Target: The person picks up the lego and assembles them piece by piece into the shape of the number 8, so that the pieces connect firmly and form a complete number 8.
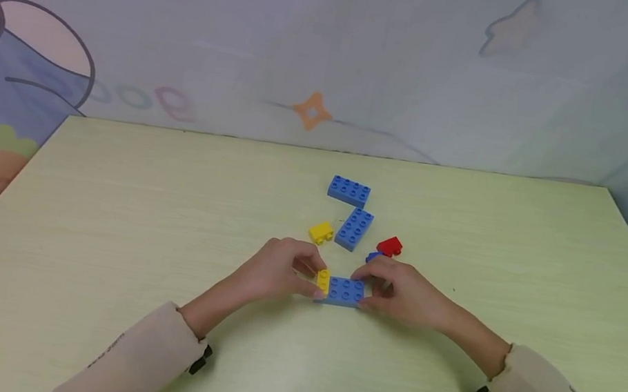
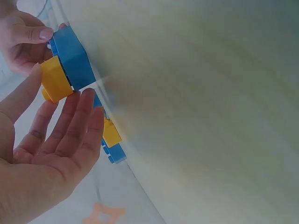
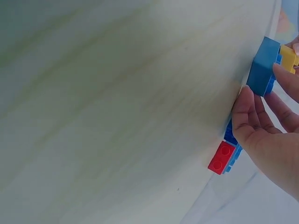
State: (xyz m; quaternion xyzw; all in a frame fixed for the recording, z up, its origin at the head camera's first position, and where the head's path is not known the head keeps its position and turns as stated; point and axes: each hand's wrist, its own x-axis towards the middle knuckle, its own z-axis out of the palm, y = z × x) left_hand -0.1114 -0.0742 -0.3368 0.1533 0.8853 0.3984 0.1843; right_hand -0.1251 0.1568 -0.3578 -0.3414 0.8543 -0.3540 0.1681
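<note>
Between both hands, near the middle of the table, lies a long blue building brick (image 1: 345,291) with studs on top. A small yellow brick (image 1: 323,281) sits on its left end, pinched between the thumb and fingers of my left hand (image 1: 282,269). In the left wrist view the yellow brick (image 2: 57,80) is against the stud side of the blue brick (image 2: 74,58). My right hand (image 1: 407,293) grips the blue brick's right end by thumb and fingers, as the right wrist view also shows on the blue brick (image 3: 263,67).
Beyond the hands, two more long blue bricks (image 1: 354,229) lie one behind the other. A loose yellow brick (image 1: 320,232) is left of them. To the right are a red brick (image 1: 390,246) and a small blue brick (image 1: 374,256), partly hidden by the right hand. A printed cloth (image 1: 253,38) hangs behind the table.
</note>
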